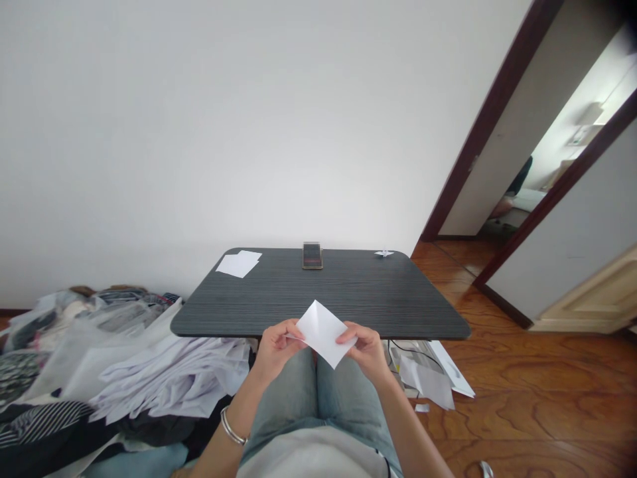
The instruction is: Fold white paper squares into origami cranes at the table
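A white sheet of paper [322, 332], turned like a diamond with a faint crease near its top corner, is held between my two hands over my lap at the table's front edge. My left hand [279, 346] pinches its left corner between thumb and fingers. On the opposite side, my right hand [365, 348] grips the right corner, the thumb lying on top of the paper. The fingers beneath the sheet are partly hidden. A silver bangle circles my left wrist.
On the dark table [279, 299] lie white paper sheets [239, 263] at back left, a phone [312, 256] at back centre and a small folded white paper piece [384, 253] at back right. Heaped clothes [164, 378] cover the floor at left; papers and cables are below right.
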Tool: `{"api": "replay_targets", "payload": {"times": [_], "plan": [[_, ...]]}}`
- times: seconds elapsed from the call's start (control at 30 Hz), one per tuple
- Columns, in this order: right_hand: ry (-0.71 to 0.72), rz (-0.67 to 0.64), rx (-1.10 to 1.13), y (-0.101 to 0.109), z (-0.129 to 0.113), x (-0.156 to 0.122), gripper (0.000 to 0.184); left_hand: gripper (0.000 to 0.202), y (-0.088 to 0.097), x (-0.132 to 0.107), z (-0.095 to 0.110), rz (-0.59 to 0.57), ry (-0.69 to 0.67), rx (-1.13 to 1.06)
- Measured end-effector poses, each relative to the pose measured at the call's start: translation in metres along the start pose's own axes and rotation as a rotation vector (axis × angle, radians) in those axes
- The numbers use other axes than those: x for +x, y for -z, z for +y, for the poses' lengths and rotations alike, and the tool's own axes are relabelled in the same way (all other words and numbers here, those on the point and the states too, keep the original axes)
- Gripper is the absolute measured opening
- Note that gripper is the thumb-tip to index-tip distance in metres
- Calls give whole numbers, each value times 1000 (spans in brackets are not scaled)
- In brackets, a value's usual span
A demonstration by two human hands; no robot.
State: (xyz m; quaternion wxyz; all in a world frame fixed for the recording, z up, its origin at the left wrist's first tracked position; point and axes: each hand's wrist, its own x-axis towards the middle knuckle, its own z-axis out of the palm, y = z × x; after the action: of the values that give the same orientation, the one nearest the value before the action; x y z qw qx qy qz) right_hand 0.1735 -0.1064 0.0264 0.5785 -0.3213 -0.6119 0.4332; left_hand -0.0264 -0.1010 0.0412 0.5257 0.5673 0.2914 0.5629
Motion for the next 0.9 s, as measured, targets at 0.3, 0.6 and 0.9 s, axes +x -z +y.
{"api": "replay_targets", "payload": {"times": [0.3, 0.6, 0.9], "plan": [[-3, 118, 64, -6, 1, 0, 18, 19, -7, 0, -2, 44, 47, 32], [-39, 247, 69, -14, -6, -2, 21, 13, -15, -1, 1, 142, 61, -12], [-120, 333, 80, -20, -7, -6, 26, 21, -23, 0, 12, 248, 181, -58]]}}
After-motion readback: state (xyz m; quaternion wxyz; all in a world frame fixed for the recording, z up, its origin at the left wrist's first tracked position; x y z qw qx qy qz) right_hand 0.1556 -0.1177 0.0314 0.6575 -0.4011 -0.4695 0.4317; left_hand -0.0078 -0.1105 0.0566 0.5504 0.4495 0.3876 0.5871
